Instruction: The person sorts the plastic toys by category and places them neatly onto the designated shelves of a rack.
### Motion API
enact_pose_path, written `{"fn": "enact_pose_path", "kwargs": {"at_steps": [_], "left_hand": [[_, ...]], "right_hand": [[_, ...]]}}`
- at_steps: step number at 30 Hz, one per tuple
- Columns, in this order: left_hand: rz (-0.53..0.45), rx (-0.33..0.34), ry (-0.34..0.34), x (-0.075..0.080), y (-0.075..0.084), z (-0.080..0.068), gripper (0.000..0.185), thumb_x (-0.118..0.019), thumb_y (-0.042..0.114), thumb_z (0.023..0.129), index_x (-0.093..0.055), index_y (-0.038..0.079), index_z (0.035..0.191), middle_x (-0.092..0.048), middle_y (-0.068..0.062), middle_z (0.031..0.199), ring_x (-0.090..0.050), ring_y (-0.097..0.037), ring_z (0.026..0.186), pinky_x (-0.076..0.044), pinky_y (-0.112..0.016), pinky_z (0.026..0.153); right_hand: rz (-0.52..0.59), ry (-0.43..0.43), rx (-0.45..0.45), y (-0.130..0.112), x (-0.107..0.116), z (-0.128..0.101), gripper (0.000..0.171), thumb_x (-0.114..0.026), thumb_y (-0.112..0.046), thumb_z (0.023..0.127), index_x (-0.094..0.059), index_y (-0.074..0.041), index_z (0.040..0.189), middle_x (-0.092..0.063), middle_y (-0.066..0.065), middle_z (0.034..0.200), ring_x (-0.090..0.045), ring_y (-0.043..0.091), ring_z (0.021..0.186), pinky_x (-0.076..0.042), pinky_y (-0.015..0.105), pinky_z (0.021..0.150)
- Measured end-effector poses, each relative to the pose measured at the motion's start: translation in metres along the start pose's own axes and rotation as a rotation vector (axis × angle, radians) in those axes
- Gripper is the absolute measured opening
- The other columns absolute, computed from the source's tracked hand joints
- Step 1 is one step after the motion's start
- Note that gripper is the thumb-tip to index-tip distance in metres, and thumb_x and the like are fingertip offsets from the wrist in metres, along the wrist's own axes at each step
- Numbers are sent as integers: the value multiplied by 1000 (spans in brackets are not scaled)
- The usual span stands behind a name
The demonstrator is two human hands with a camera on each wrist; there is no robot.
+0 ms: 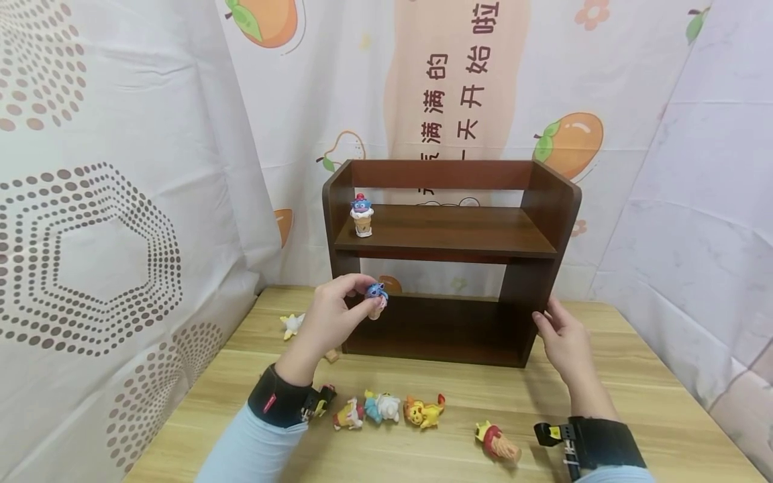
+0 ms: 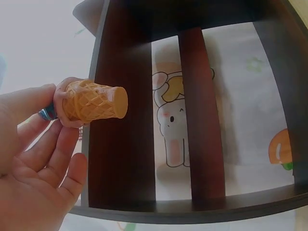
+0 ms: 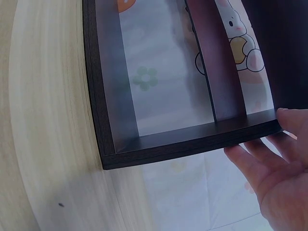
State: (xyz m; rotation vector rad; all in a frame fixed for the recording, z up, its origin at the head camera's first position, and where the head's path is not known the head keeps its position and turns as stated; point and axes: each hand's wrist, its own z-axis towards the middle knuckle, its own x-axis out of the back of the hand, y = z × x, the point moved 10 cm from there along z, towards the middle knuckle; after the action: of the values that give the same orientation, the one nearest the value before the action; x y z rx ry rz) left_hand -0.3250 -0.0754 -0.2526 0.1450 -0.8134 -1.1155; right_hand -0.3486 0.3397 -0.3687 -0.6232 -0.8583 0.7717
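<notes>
The left hand held a small ice-cream-cone figurine in a fingertip grip, thumb and fingers pinched round its blue top, in front of the left upright of the dark wooden shelf unit and between its two shelves. In the left wrist view the figurine's waffle-patterned cone pointed away from the palm toward the shelf's back opening, with the fingers curled behind it. The right hand lay with relaxed, nearly straight fingers against the lower right side panel of the unit; its grip was wide and held nothing. In the right wrist view its fingertips touched the edge of the panel.

A second cone figurine with a red and blue top stood upright at the left end of the upper shelf. On the wooden counter lay further toys: a white figure left of the unit, and, in a row near the forearms, a yellow-and-pink figure, a white-and-blue figure, an orange lion-like figure and a red-and-yellow cone piece lying on its side. Printed curtains enclosed the counter.
</notes>
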Motion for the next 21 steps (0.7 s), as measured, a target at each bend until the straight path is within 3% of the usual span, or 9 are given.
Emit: {"fn": "enact_pose_path", "kwargs": {"at_steps": [11, 21], "left_hand": [[-42, -28, 23, 5, 15, 26, 23, -80, 13, 90, -72, 8, 112, -71, 0, 93, -62, -17, 73, -53, -32, 63], [-25, -18, 69, 12, 17, 41, 26, -79, 17, 91, -72, 7, 113, -72, -1, 96, -62, -14, 78, -54, -32, 66]], "right_hand": [[2, 0, 15, -1, -1, 1, 53, -55, -18, 106, -40, -16, 157, -51, 24, 146, -54, 46, 122, -50, 10, 76], [3, -5, 16, 0, -2, 1, 53, -55, -18, 106, -41, -15, 157, -51, 24, 146, -55, 45, 123, -50, 10, 77]]}}
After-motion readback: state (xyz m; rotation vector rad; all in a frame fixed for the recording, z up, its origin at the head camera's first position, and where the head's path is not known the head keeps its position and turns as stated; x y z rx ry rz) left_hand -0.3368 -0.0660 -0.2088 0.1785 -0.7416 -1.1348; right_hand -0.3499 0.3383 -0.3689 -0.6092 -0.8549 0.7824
